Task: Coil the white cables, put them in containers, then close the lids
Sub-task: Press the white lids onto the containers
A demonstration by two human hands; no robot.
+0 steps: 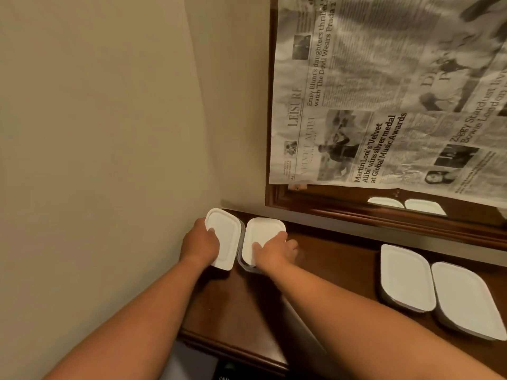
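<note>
**Hand state**

1. The left hand (201, 244) grips the first container (227, 250). The thumb lies flat on top; the other fingers pass over the container's outer left edge and are hidden there.
2. The right hand (275, 252) grips the second container (260, 231) at its near right corner. The thumb rests on top, and the fingers curl over the right edge.

**Position of the containers**

1. The first container is directly under the left hand. The second container is directly under the right hand. The 2 stand side by side between the hands, their long edges just beside each other.
2. The third container (406, 278) and the fourth container (466, 300) stand well apart from the right hand, on its right. These 2 touch along their long edges. Neither hand touches them.
3. All 4 containers carry white lids (223, 226), seated on top. The contents are hidden beneath.
4. All 4 containers rest on the dark wooden tabletop (334, 259).

**Surroundings**

1. A beige wall (109, 133) stands just to the left of the left hand and beyond both hands.
2. A wood-framed mirror (356, 212) hangs beyond the right hand. A newspaper (384, 105) covers most of the glass. The uncovered strip below the newspaper reflects 2 white lids.
</note>
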